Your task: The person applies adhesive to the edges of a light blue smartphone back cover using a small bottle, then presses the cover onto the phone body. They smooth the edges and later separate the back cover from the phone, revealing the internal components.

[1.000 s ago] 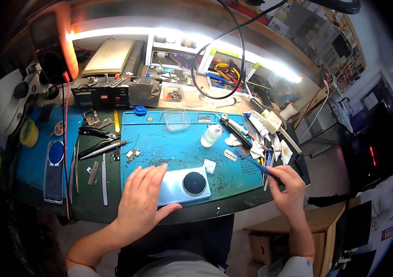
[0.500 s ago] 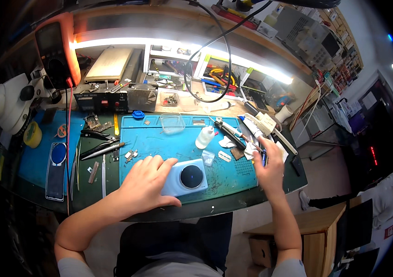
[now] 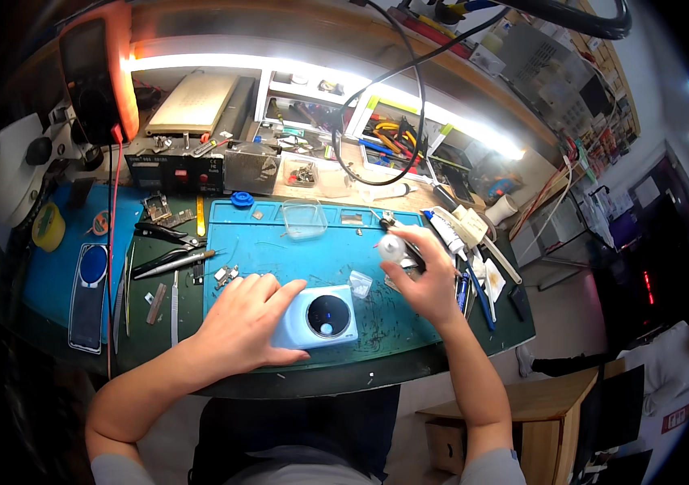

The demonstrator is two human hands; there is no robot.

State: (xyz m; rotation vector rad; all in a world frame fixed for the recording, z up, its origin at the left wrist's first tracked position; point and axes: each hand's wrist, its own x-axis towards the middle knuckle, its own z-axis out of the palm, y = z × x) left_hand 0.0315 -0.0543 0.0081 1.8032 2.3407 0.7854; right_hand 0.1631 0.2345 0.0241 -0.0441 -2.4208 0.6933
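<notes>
The left hand (image 3: 251, 319) clasps the left end of the light-blue smartphone (image 3: 319, 325) near the blue mat's (image 3: 251, 246) front edge; the right hand (image 3: 429, 279) grips a translucent bottle (image 3: 391, 247). Squeezing too hard could splash any liquid onto the phone.

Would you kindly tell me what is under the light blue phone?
The blue mat shows along the exposed edges of the phone; the left hand covers its left end. Whatever lies beneath is hidden.

An orange-cased black multimeter (image 3: 90, 79) at ten o'clock and black-handled metal pliers (image 3: 186, 238) at nine mark an electronics repair workshop.
</notes>
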